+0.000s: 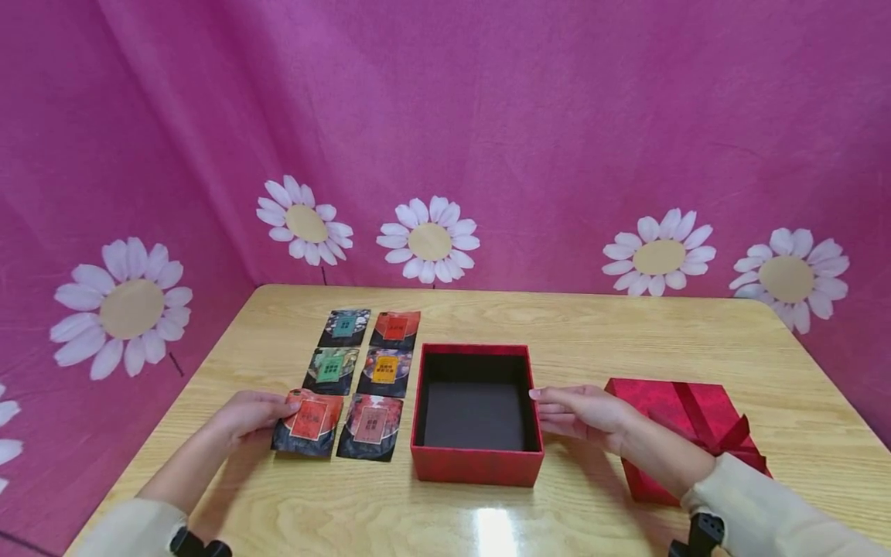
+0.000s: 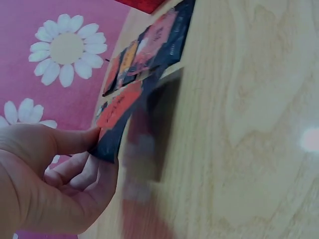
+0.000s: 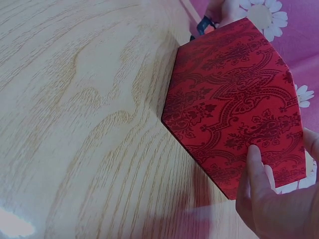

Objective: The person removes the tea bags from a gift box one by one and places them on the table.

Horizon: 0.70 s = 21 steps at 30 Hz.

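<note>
My left hand (image 1: 254, 414) pinches the left edge of an orange-and-black packet (image 1: 307, 424) between thumb and fingers. In the left wrist view the packet (image 2: 117, 117) is tilted, its edge lifted over a shadow on the table. An open red box (image 1: 475, 464) with a black inside stands upright at the middle; nothing lies in it. My right hand (image 1: 581, 414) holds the box's right wall, thumb at the rim and fingers against the outside. The right wrist view shows those fingertips (image 3: 255, 154) on the dark-patterned red wall (image 3: 234, 104).
Several other flat packets lie in two columns left of the box, among them a pink-labelled one (image 1: 370, 427) and a yellow-labelled one (image 1: 385, 371). A red lid (image 1: 668, 402) with a ribbon bow lies under my right forearm. Behind the wooden table (image 1: 592, 333) hangs a pink flowered cloth (image 1: 529, 155).
</note>
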### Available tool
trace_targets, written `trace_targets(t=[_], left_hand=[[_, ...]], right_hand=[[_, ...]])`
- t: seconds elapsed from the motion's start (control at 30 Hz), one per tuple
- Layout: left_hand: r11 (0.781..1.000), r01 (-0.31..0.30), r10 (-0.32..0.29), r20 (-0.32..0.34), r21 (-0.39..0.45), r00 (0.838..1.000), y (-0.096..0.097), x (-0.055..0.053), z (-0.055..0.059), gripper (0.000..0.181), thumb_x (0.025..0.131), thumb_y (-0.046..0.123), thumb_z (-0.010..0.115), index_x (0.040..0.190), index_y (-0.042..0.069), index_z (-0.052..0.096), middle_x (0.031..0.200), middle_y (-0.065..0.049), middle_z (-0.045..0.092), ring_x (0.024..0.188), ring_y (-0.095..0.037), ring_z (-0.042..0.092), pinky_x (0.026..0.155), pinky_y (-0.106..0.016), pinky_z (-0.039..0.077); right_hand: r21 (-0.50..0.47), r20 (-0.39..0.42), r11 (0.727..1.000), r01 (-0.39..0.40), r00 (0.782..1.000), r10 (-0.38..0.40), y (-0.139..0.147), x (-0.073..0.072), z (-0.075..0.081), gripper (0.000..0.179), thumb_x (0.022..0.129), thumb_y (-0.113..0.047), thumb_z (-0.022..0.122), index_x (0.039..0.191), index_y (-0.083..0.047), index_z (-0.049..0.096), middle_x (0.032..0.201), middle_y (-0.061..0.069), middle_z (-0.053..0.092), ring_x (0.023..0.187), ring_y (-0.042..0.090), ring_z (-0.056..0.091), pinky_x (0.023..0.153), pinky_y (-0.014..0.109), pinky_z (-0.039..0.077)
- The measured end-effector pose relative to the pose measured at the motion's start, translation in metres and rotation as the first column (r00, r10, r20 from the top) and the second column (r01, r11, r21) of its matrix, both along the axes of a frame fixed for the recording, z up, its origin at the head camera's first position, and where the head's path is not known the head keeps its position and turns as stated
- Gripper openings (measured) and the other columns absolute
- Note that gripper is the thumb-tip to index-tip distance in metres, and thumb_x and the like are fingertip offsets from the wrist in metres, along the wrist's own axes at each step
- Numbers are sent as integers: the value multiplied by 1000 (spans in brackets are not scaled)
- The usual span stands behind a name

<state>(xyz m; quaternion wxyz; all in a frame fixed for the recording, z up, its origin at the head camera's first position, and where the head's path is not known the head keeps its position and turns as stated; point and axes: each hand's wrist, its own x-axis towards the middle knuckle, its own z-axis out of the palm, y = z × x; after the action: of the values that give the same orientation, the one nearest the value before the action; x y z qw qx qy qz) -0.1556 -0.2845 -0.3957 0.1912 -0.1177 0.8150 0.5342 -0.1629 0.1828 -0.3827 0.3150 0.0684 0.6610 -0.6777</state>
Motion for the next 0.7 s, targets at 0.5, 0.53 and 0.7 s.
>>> trace_targets(t=[0.5,0.53,0.7], left_hand=[[804,-104,-24,-206,-585,978,19,17,-3,27,81,22,72,78,-4,66,71,-11,62,70,-22,52,55,-25,36],[793,-100,-32,-204,-601,978,21,18,-1,27,82,22,72,78,-3,65,70,-11,61,69,-22,52,55,-24,36],[754,-79,-66,-195,-653,979,26,15,5,27,85,24,69,79,-1,63,70,-10,59,67,-22,51,53,-25,36]], right_hand=[[27,11,1000,0,1000,0,-2,2,1,71,90,-34,65,138,12,39,105,6,74,93,12,72,88,28,56],[30,7,1000,-2,1000,2,-1,2,1,72,90,-34,65,138,12,39,106,7,73,93,12,72,88,28,56],[24,-7,1000,-15,1000,15,0,2,4,72,90,-32,66,138,13,38,108,7,72,95,12,71,88,28,56]])
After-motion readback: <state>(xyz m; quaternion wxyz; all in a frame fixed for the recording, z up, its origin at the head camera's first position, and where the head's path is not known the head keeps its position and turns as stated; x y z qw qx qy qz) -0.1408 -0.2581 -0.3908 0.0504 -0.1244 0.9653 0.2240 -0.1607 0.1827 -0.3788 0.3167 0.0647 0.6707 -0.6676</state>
